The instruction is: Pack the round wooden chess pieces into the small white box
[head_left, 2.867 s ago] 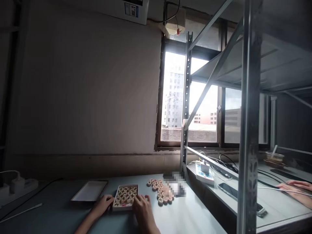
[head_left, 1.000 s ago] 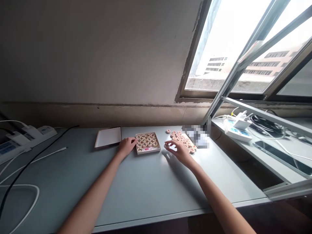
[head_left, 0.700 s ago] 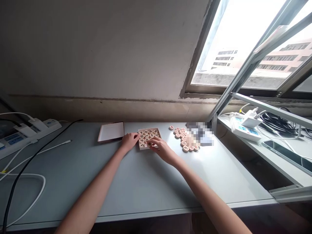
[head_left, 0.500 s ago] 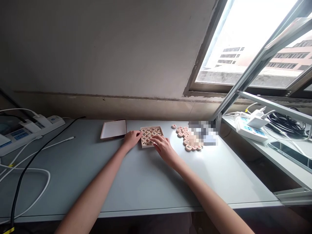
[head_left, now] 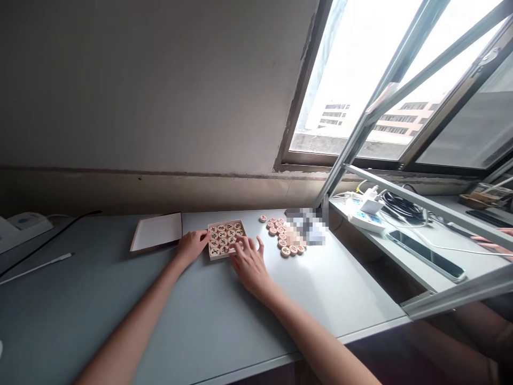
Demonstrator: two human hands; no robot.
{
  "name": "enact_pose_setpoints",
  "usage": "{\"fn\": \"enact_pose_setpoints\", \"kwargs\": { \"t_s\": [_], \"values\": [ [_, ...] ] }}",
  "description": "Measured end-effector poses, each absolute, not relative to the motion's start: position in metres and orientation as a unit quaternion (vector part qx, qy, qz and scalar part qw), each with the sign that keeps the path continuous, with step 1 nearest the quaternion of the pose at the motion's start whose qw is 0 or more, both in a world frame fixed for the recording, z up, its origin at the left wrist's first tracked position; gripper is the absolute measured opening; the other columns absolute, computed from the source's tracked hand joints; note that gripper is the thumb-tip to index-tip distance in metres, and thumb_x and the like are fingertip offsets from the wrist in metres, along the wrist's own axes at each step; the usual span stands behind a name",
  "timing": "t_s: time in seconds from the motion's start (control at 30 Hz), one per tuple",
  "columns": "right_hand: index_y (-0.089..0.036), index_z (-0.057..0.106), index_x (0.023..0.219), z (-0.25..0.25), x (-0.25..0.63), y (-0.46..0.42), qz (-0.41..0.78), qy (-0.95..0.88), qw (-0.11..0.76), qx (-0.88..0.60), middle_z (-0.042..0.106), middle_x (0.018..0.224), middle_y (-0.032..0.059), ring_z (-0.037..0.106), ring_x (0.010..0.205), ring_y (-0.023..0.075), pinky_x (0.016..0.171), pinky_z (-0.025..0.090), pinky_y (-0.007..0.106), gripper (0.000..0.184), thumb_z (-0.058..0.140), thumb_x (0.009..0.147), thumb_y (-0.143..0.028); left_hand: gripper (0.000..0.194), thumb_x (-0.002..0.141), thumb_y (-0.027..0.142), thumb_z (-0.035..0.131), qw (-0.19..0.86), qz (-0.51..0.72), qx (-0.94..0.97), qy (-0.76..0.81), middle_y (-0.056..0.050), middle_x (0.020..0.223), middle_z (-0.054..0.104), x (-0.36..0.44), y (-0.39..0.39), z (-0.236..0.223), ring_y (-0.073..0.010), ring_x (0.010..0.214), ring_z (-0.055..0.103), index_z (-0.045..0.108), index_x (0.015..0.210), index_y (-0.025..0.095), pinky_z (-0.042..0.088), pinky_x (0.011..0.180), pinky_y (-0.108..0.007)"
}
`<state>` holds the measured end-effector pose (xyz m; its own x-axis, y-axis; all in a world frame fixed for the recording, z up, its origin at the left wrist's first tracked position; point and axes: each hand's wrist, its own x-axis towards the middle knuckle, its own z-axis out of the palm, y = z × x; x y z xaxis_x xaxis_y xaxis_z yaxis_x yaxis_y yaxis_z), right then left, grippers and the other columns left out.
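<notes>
Xiangqi pieces, round pale wood with dark characters, lie in rows inside a shallow white box. My left hand is closed at the box's left wall, its fingertips on the edge. Over the box's front right corner, my right hand has its fingers bent and apart, the fingertips touching or just above the pieces; it hides that part of the box. Loose xiangqi pieces with mostly red characters lie in a cluster to the right, and a single piece sits apart behind them.
A box lid, inside up, lies left of my left hand. A blurred patch covers something beside the loose pieces. White cable runs at left. On the right-hand desk are a power strip, phone and another person's hand.
The view has swung to the right, so everything sits further left. My right hand's fingers have spread a little over the box corner; my left hand stays at the box's left side.
</notes>
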<state>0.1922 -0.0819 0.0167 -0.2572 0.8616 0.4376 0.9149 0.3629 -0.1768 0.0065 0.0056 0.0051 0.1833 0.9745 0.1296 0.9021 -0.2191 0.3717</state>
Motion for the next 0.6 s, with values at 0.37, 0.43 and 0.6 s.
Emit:
{"fn": "enact_pose_setpoints", "kwargs": {
  "t_s": [0.37,0.43,0.6],
  "values": [
    [-0.020,0.044,0.127,0.013,0.283,-0.112,-0.179,-0.685,0.174,-0.684,0.033,0.141,0.0133,0.018,0.133,0.0304,0.103,0.003,0.063,0.039,0.036,0.089,-0.025,0.040,0.087,0.040,0.034,0.125,0.163,0.767,0.608,-0.008,0.091,0.070,0.003,0.008,0.004,-0.0238,0.083,0.061,0.069,0.089,0.021,0.033,0.058,-0.025],
    [-0.017,0.043,0.128,0.003,0.294,-0.124,-0.178,-0.691,0.140,-0.686,0.029,0.144,0.0140,0.013,0.135,0.0305,0.102,0.000,0.064,0.041,0.033,0.090,-0.025,0.040,0.087,0.041,0.034,0.126,0.164,0.769,0.604,-0.008,0.092,0.070,0.003,0.008,0.003,-0.0242,0.083,0.061,0.069,0.089,0.021,0.034,0.059,-0.025],
    [-0.023,0.046,0.125,-0.001,0.287,-0.155,-0.117,-0.726,0.124,-0.666,0.041,0.138,0.0099,0.030,0.130,0.0289,0.103,0.001,0.065,0.038,0.033,0.090,-0.021,0.041,0.088,0.041,0.034,0.129,0.174,0.768,0.603,-0.009,0.094,0.069,0.004,0.007,0.003,-0.0251,0.087,0.061,0.069,0.092,0.020,0.035,0.061,-0.026]
  ]
}}
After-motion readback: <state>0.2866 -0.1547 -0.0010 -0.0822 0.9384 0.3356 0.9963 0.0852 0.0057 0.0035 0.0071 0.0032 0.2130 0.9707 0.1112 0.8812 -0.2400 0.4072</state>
